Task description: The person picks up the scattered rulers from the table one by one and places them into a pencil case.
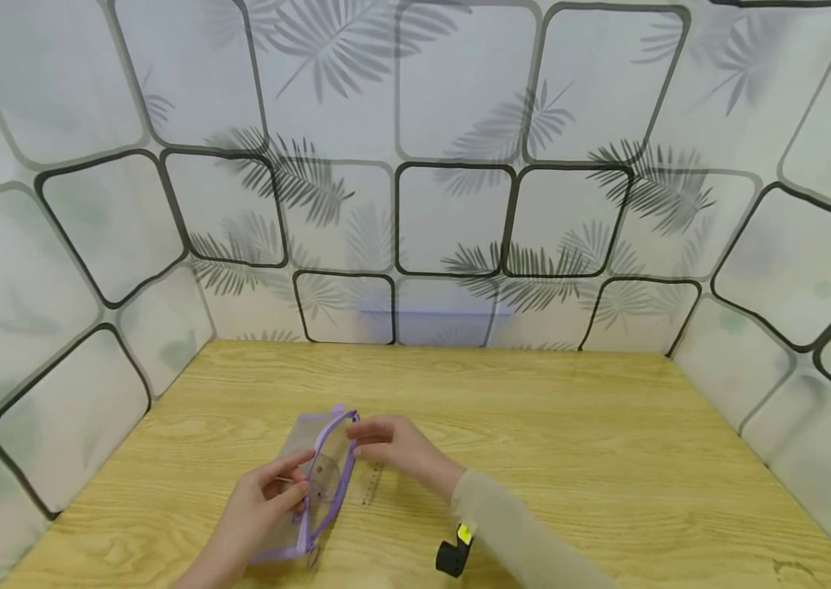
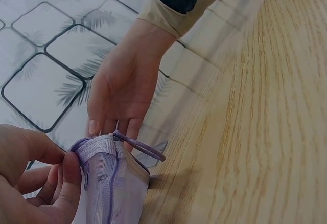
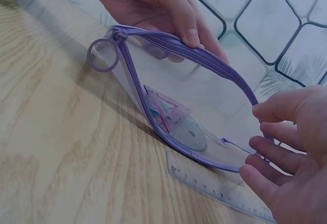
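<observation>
A see-through zip pouch (image 1: pixel 290 446) with purple edging stands on the table, its mouth unzipped and spread wide. Through the mouth, the right wrist view shows a clear protractor (image 3: pixel 189 134) and a pink-edged set square (image 3: pixel 166 109) inside. My left hand (image 1: pixel 264 499) pinches one side of the zip edge between thumb and fingers. At the far end of the mouth, my right hand (image 1: pixel 401 446) holds the zip edge lightly, thumb on one side and fingers on the other. A clear ruler (image 3: pixel 214 183) lies flat on the table beside the pouch.
A purple ring pull (image 3: pixel 103 55) hangs at the near zip end. The wooden table (image 1: pixel 570 442) runs back to a patterned curtain (image 1: pixel 452 221), which also encloses both sides. A black device (image 1: pixel 452 556) is strapped at my right wrist.
</observation>
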A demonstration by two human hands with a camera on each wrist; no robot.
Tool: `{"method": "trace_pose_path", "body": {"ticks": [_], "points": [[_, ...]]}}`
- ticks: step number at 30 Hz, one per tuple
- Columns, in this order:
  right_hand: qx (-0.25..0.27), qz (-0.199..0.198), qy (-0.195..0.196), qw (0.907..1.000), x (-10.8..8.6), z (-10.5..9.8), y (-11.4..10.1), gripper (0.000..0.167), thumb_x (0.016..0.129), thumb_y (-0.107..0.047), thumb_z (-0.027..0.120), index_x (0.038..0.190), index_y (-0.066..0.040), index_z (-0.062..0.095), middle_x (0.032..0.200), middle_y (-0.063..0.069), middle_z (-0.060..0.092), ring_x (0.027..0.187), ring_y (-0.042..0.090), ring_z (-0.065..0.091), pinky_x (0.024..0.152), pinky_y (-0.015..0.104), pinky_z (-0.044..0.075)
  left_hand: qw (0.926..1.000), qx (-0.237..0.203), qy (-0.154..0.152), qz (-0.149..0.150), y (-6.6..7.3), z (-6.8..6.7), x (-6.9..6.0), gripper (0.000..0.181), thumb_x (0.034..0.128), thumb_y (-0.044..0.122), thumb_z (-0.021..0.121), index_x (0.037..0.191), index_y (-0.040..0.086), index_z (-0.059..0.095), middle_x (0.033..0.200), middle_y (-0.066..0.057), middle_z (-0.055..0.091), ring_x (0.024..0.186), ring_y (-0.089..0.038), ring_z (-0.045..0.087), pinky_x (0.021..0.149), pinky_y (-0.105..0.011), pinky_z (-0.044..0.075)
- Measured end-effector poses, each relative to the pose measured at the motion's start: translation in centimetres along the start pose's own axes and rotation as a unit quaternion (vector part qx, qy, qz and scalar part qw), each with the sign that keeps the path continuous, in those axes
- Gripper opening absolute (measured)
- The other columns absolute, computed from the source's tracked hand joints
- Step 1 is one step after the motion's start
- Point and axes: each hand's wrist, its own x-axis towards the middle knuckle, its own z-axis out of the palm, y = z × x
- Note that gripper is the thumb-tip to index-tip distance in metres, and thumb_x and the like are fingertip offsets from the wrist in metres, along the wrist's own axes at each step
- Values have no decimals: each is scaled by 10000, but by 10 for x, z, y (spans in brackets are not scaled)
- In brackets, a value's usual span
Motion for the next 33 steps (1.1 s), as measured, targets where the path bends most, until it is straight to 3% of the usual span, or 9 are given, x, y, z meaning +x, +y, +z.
{"method": "trace_pose_path", "body": {"ticks": [14, 19, 33], "points": [[-499, -340, -406, 9973, 9, -17, 10, 379, 978, -165, 616, 1347, -86, 589, 1357, 91, 623, 1267, 273, 582, 1025, 329, 518, 9999, 32, 20, 96, -3, -4, 2, 448, 912, 23, 648, 1355, 15, 580, 974, -63, 606, 748, -67, 625, 695, -201, 573], [-798, -532, -664, 9932, 13, -26, 11, 381, 975, -148, 619, 1349, -84, 585, 1358, 105, 616, 1277, 292, 573, 1029, 289, 512, 9999, 99, 98, 73, 0, -6, 2, 449, 906, 18, 648, 1351, 29, 588, 984, -66, 606, 748, -71, 624, 698, -196, 571], [-1374, -613, -1444, 9780, 25, -38, 8, 419, 964, -161, 639, 1367, -72, 563, 1365, 60, 606, 1310, 218, 540, 1096, 306, 462, 9997, 190, 149, -87, -1, -6, 3, 434, 918, 14, 639, 1348, 56, 601, 978, -55, 612, 774, -75, 629, 705, -207, 578]]}}
